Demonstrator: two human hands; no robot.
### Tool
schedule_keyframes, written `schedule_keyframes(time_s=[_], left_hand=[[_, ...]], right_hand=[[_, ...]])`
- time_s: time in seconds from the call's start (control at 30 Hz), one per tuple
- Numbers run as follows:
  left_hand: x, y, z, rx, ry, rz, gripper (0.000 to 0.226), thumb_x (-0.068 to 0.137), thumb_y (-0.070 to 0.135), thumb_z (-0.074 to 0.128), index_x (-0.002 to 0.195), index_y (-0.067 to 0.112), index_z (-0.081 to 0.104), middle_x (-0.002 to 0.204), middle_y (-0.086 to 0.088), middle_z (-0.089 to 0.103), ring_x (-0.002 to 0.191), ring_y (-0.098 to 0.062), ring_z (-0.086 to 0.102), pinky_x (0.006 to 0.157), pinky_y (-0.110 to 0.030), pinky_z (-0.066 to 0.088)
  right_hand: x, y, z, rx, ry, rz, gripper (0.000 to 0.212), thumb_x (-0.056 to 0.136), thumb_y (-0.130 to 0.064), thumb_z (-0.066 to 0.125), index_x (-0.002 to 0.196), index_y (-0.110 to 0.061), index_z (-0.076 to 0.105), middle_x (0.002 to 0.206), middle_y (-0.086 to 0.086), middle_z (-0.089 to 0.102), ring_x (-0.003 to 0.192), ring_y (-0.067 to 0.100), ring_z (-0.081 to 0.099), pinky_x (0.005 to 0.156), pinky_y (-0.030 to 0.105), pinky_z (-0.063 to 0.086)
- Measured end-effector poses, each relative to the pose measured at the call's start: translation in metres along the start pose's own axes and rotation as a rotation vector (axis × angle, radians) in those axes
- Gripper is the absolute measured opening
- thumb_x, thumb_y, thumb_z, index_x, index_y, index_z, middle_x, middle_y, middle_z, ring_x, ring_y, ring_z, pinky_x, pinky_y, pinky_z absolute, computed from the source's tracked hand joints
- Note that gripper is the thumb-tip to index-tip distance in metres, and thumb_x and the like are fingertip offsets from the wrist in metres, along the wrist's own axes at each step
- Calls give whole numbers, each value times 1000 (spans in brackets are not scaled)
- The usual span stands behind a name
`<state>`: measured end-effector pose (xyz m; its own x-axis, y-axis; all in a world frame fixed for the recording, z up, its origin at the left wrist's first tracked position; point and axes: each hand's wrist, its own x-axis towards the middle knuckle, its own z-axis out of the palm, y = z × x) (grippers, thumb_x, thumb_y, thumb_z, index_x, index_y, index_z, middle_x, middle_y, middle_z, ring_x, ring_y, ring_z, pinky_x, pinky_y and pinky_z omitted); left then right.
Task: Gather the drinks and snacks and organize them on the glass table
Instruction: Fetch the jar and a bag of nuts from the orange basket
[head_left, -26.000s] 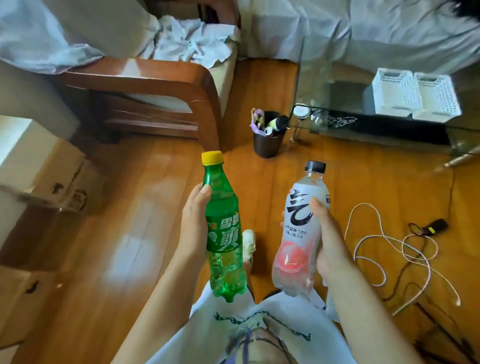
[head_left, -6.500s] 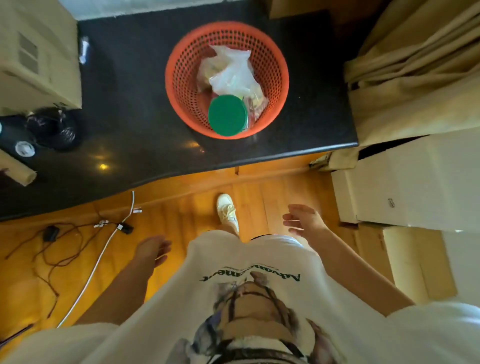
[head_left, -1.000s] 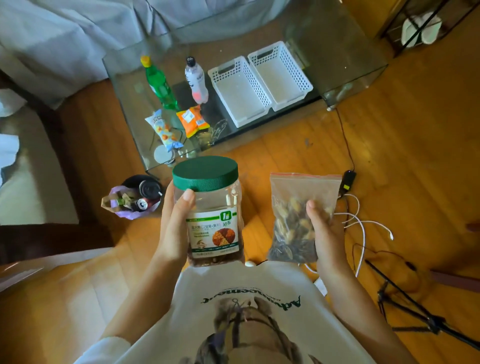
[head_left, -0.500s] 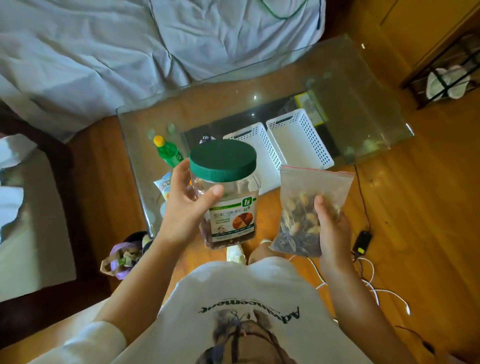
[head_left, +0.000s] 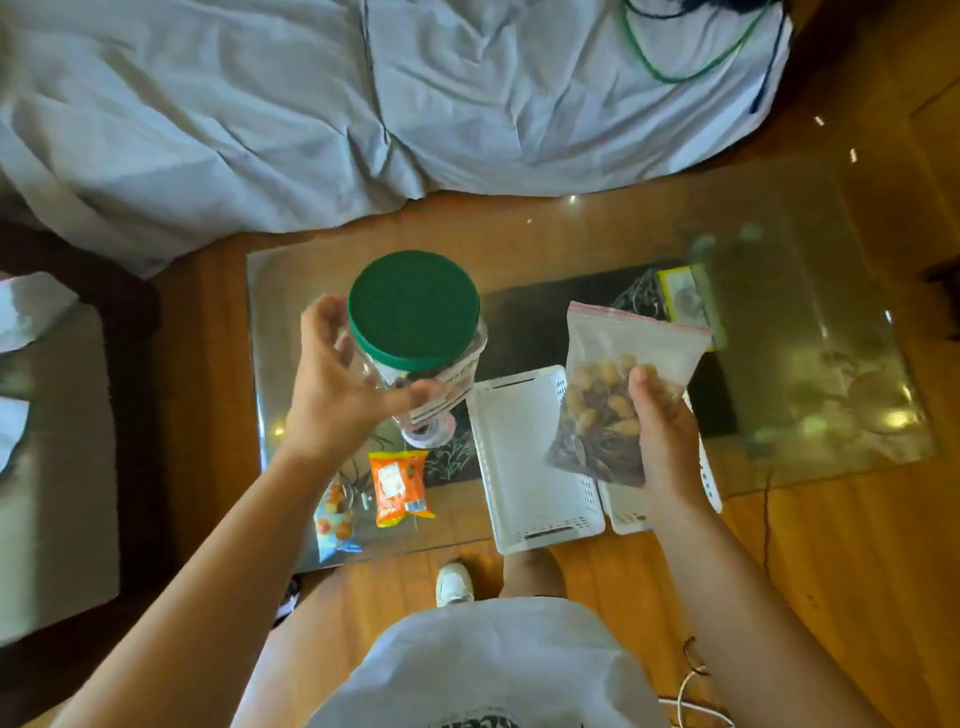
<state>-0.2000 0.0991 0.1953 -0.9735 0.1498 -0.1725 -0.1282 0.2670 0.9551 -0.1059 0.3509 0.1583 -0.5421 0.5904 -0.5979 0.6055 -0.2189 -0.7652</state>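
Left hand (head_left: 332, 384) grips jar (head_left: 415, 332) below its lid, above counter (head_left: 810, 322) left end; rigid, likely heavy. Right hand (head_left: 660, 421) pinches soft nut bag (head_left: 618, 384) over baskets (head_left: 524, 457).

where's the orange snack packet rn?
Head view: the orange snack packet lies on the glass table near its front edge, between the blue snack packet and white basket.

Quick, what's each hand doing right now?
Left hand: fingers curled round the green-lidded jar, holding it.
Right hand: gripping the clear zip bag of nuts.
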Motion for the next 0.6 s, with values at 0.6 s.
schedule_keyframes(time_s=[0.6], left_hand=[[133,-204,30,83,14,-321,97,33,37,82,119,34,38,116,22,50,120,-15,50,102,-38,45]], right_hand=[[221,53,159,-317,-389,32,27,87,-41,57,108,-23,57,100,-5,63,86,2,60,63,15,45]])
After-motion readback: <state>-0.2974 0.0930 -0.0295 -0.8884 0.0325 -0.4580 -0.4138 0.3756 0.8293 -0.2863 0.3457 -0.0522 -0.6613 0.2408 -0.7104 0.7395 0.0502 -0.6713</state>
